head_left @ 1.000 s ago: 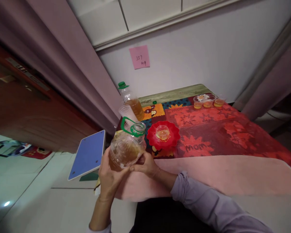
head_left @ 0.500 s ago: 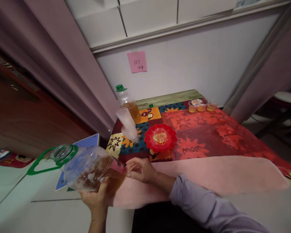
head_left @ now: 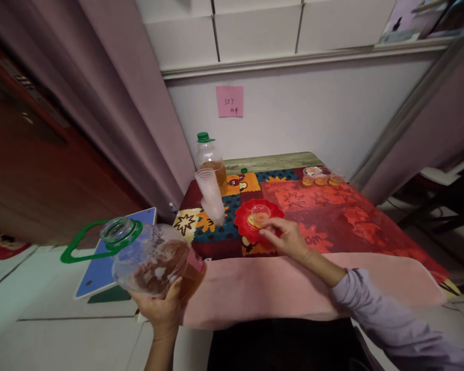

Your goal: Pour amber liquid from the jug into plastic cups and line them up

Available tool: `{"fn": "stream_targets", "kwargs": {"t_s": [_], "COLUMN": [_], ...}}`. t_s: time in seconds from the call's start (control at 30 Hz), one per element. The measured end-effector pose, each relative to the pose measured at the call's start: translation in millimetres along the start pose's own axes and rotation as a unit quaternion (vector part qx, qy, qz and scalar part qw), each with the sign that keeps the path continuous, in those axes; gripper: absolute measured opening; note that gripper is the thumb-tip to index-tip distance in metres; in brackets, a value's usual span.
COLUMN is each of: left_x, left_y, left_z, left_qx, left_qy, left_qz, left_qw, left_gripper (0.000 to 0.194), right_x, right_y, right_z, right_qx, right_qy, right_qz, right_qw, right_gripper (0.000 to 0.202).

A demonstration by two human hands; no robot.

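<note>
My left hand point(head_left: 160, 309) supports a large clear plastic jug point(head_left: 158, 257) from below. The jug lies tilted, its uncapped mouth with a green ring and handle pointing left, amber liquid inside. My right hand point(head_left: 288, 238) is closed at the near rim of a small clear plastic cup point(head_left: 261, 213), thumb and fingers pinched together there. That cup holds some amber liquid and sits on a red scalloped plate point(head_left: 243, 226); the fingers hide part of its near side.
Behind the plate stand a stack of clear plastic cups point(head_left: 209, 190) and a second jug point(head_left: 209, 154) with a green cap. A loose green cap point(head_left: 244, 170) lies near the back edge. Several filled cups point(head_left: 320, 180) stand at the back right. A blue board point(head_left: 96, 273) is left of the table.
My right hand has left the jug's base and moved right and forward to the cup on the red plate. My left hand still holds the jug, and the view has shifted slightly.
</note>
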State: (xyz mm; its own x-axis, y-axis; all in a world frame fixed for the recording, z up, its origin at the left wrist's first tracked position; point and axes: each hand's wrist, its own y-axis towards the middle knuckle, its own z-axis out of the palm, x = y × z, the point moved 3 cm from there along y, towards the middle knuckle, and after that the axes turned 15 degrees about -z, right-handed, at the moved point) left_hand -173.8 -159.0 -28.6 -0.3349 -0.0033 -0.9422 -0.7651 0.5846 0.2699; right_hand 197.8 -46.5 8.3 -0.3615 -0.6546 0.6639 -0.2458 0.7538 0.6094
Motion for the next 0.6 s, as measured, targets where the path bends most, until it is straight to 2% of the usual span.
{"fn": "stream_targets", "kwargs": {"t_s": [0.07, 0.13, 0.23, 0.3, 0.47, 0.6], "left_x": [0, 1, -1, -4, -2, 6], "left_y": [-1, -1, -2, -2, -2, 0], "left_z": [-1.3, -1.3, -1.3, -0.9, -1.0, -2.1], "left_qx": [-0.008, -0.001, -0.003, -0.008, -0.023, -0.028], "left_qy": [0.008, 0.017, -0.002, -0.012, -0.013, 0.004], "left_qz": [-0.014, -0.024, -0.023, -0.013, -0.018, -0.025], "left_qw": [1.0, 1.0, 1.0, 1.0, 0.999, 0.999], "left_gripper": [0.096, 0.097, 0.098, 0.098, 0.109, 0.099], "right_x": [-15, -26, -35, -37, -34, -29], "right_y": [18, 33, 49, 56, 67, 81], "right_z": [-22, -31, -23, -12, 7, 3], "right_qx": [0.034, 0.088, 0.174, 0.223, 0.284, 0.266], "right_qy": [-0.118, -0.21, -0.282, -0.301, -0.316, -0.272], "right_qz": [-0.013, -0.021, -0.018, -0.008, -0.003, -0.026], "right_qw": [0.992, 0.973, 0.943, 0.927, 0.905, 0.924], "right_gripper": [0.033, 0.049, 0.077, 0.084, 0.066, 0.066]}}
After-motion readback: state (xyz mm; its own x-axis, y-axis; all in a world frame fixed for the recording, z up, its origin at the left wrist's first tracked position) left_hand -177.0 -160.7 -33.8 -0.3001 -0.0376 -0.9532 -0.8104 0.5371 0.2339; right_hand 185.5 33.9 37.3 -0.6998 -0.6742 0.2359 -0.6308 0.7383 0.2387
